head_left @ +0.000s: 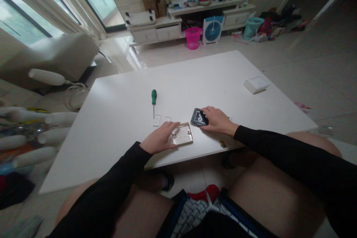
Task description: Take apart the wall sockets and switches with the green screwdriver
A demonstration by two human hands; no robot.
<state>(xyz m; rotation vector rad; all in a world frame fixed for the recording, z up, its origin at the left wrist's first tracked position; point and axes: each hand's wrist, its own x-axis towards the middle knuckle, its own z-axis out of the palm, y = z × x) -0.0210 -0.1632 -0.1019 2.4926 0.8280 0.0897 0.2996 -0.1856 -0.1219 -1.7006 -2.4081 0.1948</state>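
The left hand (160, 138) is gripping a shallow white plastic box (182, 134) near the table's front edge; the right hand (219, 121) is pinching a dark-faced socket module (199, 118) just beside it. Two small white plates (157, 120) and a green-handled screwdriver (154, 98) are lying leftward. Bare white tabletop (173, 85) is stretching beyond, toward a white boxed socket (256, 84) near the right edge.

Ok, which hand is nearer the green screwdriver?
Left. The left hand, on the white box, is just this side of the green screwdriver; the right hand, on the dark part, is well off to its right.
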